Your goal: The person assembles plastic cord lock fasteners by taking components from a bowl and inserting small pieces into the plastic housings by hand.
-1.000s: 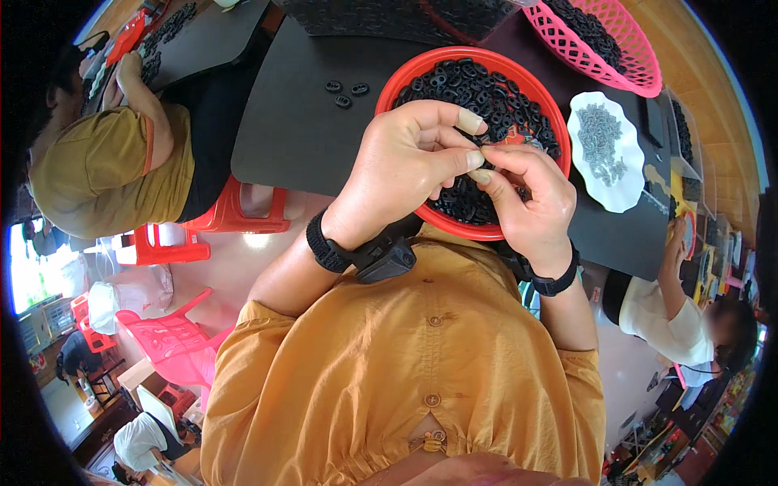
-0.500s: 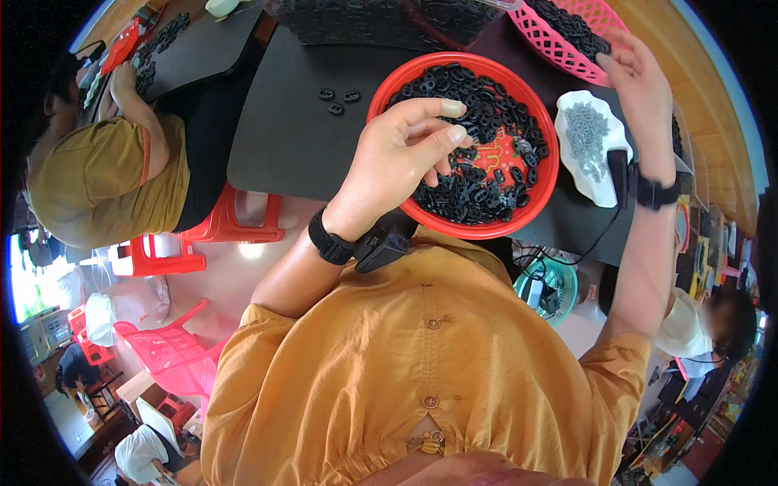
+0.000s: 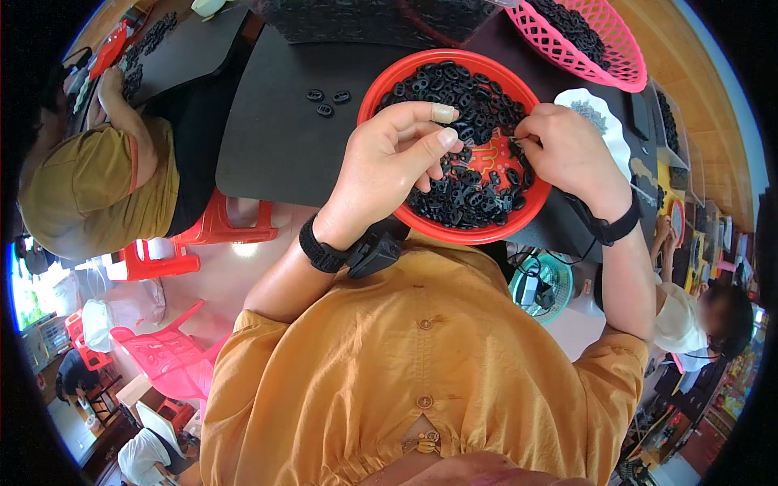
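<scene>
Head view: looked straight down over an orange buttoned shirt onto a black table (image 3: 275, 138).
Surface: matte black top, its edges bent by the lens; three loose black pieces (image 3: 326, 101) lay on it left of the bowl.
Room: pale floor below the table edge, red plastic stools (image 3: 215, 235) and a pink plastic chair (image 3: 166, 356) on the left, a small teal fan (image 3: 541, 285) under the table at right.
Red bowl (image 3: 454, 231): round, sat on the table directly before the person, heaped with small black plastic pieces (image 3: 466, 194); its red bottom showed in the middle.
Left hand (image 3: 389, 162): hovered over the bowl's left half, fingers curled with thumb and forefinger pinched together; I could not tell what, if anything, they held.
Right hand (image 3: 567, 154): over the bowl's right rim, fingers closed in a pinch on something too small to make out.
Wrists: black bands on both.
Containers: pink mesh basket (image 3: 616, 57) of black pieces at the far right; white dish (image 3: 604, 121) of small grey parts partly behind the right hand.
Others: a person in an olive shirt (image 3: 89, 186) sat at the left; another at the right edge.
</scene>
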`<control>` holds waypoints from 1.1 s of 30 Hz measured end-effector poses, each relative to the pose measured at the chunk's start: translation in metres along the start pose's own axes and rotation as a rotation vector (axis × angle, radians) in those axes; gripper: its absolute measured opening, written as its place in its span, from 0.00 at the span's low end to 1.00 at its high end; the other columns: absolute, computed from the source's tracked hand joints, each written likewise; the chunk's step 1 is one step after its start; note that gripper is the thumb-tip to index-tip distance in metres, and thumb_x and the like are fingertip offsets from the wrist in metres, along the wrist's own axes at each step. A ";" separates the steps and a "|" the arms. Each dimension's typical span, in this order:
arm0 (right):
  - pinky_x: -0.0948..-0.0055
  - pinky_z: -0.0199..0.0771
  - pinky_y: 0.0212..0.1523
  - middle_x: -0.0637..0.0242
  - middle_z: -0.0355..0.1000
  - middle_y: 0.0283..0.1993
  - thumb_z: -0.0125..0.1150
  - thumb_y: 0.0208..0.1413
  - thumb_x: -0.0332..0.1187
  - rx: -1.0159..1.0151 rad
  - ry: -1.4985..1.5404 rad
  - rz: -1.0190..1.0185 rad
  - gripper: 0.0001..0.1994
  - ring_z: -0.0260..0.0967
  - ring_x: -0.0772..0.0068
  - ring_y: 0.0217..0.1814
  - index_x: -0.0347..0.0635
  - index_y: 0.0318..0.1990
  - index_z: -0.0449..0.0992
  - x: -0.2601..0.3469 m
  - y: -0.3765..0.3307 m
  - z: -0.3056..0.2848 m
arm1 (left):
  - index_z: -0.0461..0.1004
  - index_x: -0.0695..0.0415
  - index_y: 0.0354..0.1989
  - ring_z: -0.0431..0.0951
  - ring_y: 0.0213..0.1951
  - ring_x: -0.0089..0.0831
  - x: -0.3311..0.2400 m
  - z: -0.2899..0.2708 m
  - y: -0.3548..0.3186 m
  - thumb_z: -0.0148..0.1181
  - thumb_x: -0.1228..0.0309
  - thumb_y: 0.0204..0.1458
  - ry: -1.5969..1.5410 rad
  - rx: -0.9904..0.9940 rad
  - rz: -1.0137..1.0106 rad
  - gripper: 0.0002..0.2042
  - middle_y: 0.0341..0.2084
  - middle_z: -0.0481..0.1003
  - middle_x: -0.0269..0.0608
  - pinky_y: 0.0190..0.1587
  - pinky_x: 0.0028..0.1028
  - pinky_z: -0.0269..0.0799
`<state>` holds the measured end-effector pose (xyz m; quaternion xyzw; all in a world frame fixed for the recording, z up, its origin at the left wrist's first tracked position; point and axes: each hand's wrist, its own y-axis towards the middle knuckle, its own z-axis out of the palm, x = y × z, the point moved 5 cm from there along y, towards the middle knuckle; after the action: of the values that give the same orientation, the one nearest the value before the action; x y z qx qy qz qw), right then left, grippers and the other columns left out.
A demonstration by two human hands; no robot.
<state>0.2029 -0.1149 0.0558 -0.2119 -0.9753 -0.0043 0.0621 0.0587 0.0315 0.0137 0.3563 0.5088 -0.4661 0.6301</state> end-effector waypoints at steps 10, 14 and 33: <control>0.56 0.74 0.36 0.53 0.73 0.29 0.56 0.43 0.29 0.040 -0.060 -0.060 0.05 0.73 0.50 0.34 0.38 0.25 0.77 0.005 0.017 -0.003 | 0.71 0.62 0.49 0.71 0.24 0.16 0.002 0.000 0.000 0.56 0.75 0.57 0.023 -0.016 0.012 0.12 0.31 0.78 0.38 0.23 0.16 0.68; 0.57 0.75 0.37 0.51 0.74 0.28 0.56 0.43 0.29 0.142 -0.090 -0.027 0.06 0.73 0.49 0.34 0.38 0.26 0.78 0.006 0.018 -0.002 | 0.71 0.62 0.49 0.71 0.24 0.16 0.002 0.000 0.000 0.56 0.75 0.57 0.011 -0.013 0.004 0.12 0.32 0.78 0.39 0.23 0.16 0.68; 0.56 0.74 0.34 0.51 0.73 0.26 0.56 0.42 0.28 0.101 0.036 -0.115 0.05 0.72 0.48 0.31 0.38 0.24 0.78 0.017 -0.015 0.001 | 0.72 0.63 0.48 0.72 0.25 0.17 -0.004 -0.002 0.003 0.55 0.72 0.58 0.045 0.020 0.010 0.12 0.33 0.78 0.42 0.25 0.16 0.68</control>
<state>0.1815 -0.1216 0.0569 -0.1521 -0.9836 0.0376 0.0896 0.0606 0.0351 0.0174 0.3757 0.5162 -0.4598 0.6172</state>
